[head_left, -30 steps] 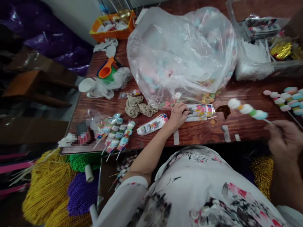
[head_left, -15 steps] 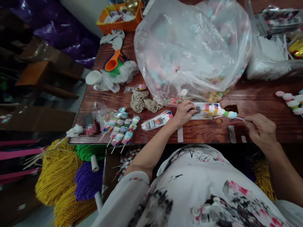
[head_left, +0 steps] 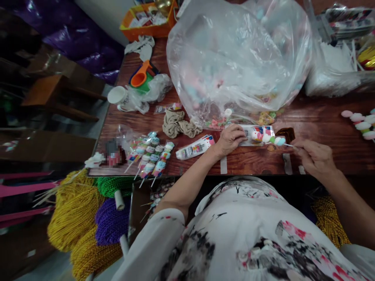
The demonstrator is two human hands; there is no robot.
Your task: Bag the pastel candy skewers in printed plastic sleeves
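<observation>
My right hand [head_left: 315, 156] pinches the white stick of a marshmallow skewer [head_left: 275, 140], a row of pink, white, green and blue pieces. The skewer's left part lies inside or over the printed end of a clear plastic bag [head_left: 250, 134]; which of the two is hard to tell. My left hand [head_left: 232, 139] is closed over the left part of that bag and presses it to the table. Left of it lies a small stack of printed bags [head_left: 195, 147]. Several wrapped marshmallow skewers [head_left: 152, 156] rest near the table's left front edge.
A big clear sack of marshmallows [head_left: 234, 58] fills the back of the table. Bare skewers [head_left: 361, 124] lie at the far right. A crumpled cloth [head_left: 178, 124], a tape dispenser [head_left: 142, 76], a white cup [head_left: 117, 95] and an orange basket [head_left: 148, 29] stand on the left side.
My right hand has moved left with the skewer, so more of the skewer overlaps the bag. My left hand has stayed on the bag.
</observation>
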